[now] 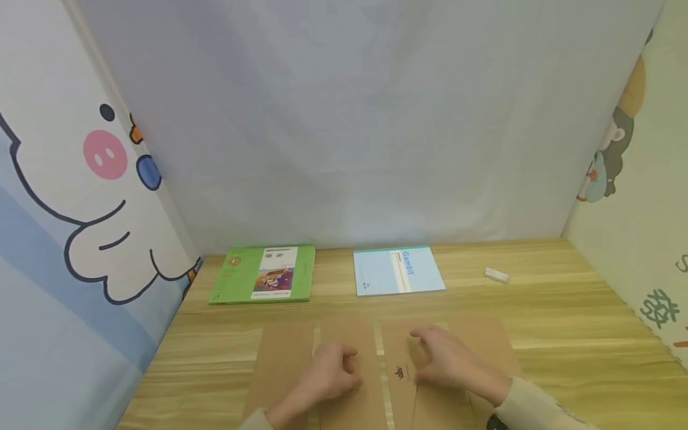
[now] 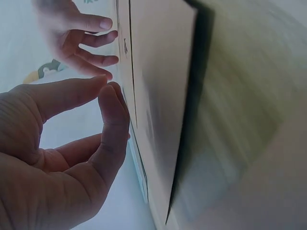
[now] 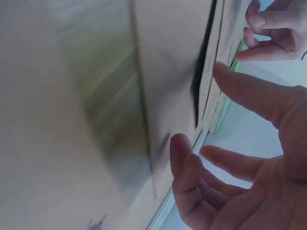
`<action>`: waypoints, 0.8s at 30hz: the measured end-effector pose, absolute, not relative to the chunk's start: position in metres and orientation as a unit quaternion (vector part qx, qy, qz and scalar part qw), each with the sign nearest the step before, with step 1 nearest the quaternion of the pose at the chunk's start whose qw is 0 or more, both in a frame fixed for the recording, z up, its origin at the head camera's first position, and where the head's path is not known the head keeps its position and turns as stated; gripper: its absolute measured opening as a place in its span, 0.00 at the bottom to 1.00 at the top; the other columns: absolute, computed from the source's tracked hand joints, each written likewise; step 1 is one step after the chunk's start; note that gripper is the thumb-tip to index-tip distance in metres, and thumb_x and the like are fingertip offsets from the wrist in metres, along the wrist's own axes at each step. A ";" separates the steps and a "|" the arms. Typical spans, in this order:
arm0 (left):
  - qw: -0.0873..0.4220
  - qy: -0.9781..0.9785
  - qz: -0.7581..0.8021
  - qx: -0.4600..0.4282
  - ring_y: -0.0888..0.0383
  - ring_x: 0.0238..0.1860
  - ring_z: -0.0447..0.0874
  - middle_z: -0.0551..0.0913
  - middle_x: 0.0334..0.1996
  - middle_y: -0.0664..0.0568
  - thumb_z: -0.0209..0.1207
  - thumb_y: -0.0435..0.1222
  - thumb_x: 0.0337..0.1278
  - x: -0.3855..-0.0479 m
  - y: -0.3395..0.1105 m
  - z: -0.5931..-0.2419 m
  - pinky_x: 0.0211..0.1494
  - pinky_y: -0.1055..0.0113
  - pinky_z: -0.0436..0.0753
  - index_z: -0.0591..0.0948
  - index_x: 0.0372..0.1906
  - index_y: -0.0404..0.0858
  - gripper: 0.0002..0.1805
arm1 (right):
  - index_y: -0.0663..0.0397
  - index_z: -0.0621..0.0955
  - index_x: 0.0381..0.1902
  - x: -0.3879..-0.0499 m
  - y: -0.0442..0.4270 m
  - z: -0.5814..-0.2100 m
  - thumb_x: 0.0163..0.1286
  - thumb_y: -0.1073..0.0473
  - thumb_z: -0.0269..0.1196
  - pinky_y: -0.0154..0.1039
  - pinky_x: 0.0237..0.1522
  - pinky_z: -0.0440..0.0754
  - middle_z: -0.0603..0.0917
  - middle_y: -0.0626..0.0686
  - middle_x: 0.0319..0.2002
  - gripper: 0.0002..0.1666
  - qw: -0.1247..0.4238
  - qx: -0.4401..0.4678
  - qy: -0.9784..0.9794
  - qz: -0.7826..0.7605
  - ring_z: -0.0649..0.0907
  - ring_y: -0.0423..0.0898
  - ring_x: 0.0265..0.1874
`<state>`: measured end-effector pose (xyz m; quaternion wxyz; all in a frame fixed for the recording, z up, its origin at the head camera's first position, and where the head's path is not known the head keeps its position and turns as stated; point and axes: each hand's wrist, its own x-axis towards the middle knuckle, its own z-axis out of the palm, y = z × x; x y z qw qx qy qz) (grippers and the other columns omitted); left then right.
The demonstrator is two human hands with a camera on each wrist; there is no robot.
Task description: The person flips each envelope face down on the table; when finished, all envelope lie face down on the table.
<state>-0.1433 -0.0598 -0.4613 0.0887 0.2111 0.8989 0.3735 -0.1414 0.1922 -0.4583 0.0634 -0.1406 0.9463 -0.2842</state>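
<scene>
Hands (image 1: 330, 373) (image 1: 446, 361) over brown sheets (image 1: 346, 331), narrow gap between edges, tabletop (image 1: 580, 334) alongside

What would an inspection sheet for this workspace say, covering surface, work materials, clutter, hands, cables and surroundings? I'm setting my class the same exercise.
Surface: wood-grain tabletop.
Work materials: brown card panels, side by side near the person; one bears a small dark printed mark.
Clutter: green book, light-blue "Gambit" notebook and small white block, spaced apart toward the back.
Hands: left hand and right hand over the panels, fingers bent, nothing seen held; contact with the card cannot be told.
Cables: nothing seen.
Surroundings: pale backdrop behind; cartoon-printed left wall and right wall.
</scene>
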 end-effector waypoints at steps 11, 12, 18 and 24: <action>0.089 0.906 0.333 0.245 0.67 0.15 0.64 0.69 0.12 0.63 0.68 0.30 0.30 -0.138 -0.038 -0.467 0.19 0.74 0.65 0.71 0.13 0.43 0.14 | 0.65 0.76 0.56 -0.132 0.213 -0.462 0.35 0.59 0.79 0.50 0.48 0.76 0.78 0.57 0.46 0.46 0.032 -0.116 0.961 -0.250 0.77 0.51 0.43; 0.094 0.905 0.336 0.245 0.67 0.15 0.64 0.68 0.12 0.63 0.68 0.30 0.31 -0.137 -0.036 -0.467 0.19 0.74 0.65 0.70 0.13 0.44 0.15 | 0.66 0.75 0.56 -0.131 0.215 -0.462 0.35 0.59 0.79 0.49 0.48 0.76 0.77 0.56 0.44 0.46 0.033 -0.116 0.960 -0.252 0.77 0.50 0.41; 0.125 0.892 0.358 0.246 0.67 0.16 0.65 0.69 0.13 0.61 0.71 0.30 0.32 -0.134 -0.026 -0.467 0.20 0.73 0.67 0.72 0.14 0.42 0.16 | 0.67 0.73 0.58 -0.127 0.223 -0.460 0.34 0.58 0.80 0.57 0.52 0.73 0.77 0.62 0.49 0.50 0.050 -0.109 0.955 -0.273 0.76 0.59 0.49; 0.138 0.898 0.347 0.232 0.65 0.15 0.66 0.71 0.13 0.60 0.73 0.33 0.31 -0.133 -0.020 -0.469 0.20 0.73 0.68 0.72 0.14 0.43 0.17 | 0.68 0.71 0.60 -0.125 0.226 -0.458 0.34 0.58 0.80 0.56 0.53 0.72 0.77 0.62 0.49 0.52 0.063 -0.100 0.954 -0.275 0.75 0.61 0.50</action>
